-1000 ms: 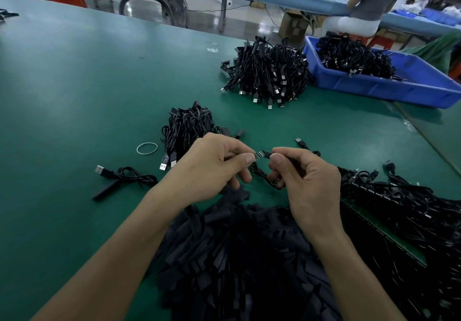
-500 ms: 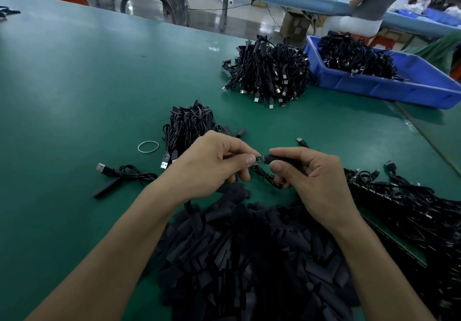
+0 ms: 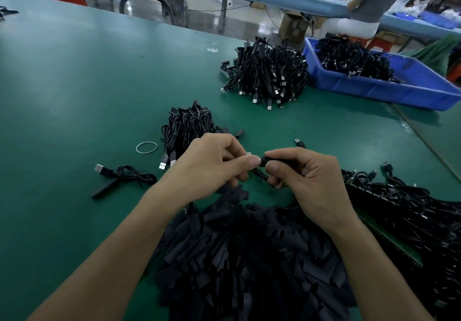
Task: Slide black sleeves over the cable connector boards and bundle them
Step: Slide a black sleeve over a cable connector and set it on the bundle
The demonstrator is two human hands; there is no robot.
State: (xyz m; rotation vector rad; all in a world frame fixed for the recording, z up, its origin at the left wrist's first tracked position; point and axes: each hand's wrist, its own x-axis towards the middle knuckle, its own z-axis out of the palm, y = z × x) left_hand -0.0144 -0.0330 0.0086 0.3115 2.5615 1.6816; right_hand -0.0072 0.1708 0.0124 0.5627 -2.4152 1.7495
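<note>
Thumb and forefinger of left hand (image 3: 212, 163) pinch small connector board (image 3: 249, 154); right hand (image 3: 309, 178) pinches black tubular sleeve (image 3: 277, 161) on it, above heap of flat black sleeves (image 3: 249, 258).

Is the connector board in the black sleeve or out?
Mostly in: only a pale tip of the connector board shows beyond the black sleeve in the right hand.

My one view rides the head, facing forward and down. Left hand (image 3: 212, 163) and right hand (image 3: 309, 181) lie close below it.
</note>
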